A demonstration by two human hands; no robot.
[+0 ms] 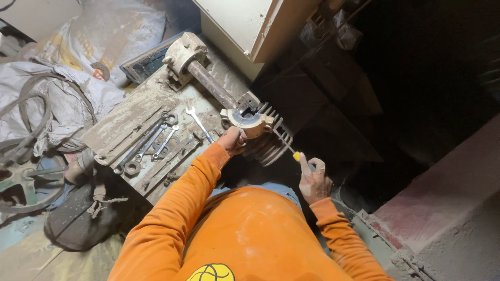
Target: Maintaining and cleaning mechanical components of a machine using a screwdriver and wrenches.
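The person in the orange sleeves works on a dusty finned motor (271, 138) that sits at the edge of the counter (112, 132), joined to a long shaft (211, 83) that runs up to a bearing block (182, 54). The left hand (232, 140) rests against the motor's end ring (249, 120), its fingers curled around the rim to steady it. The right hand (312, 179) is closed on a yellow-handled screwdriver (292, 151), whose tip points in among the fins. The motor's end looks open, with no cover on the ring, so the work seems partly done, while motor and shaft remain joined. Several wrenches (148, 140) lie spread on the counter just left of the left hand, none in use. Grey sacks (78, 99) and a pulley wheel (18, 182) sit farther left.
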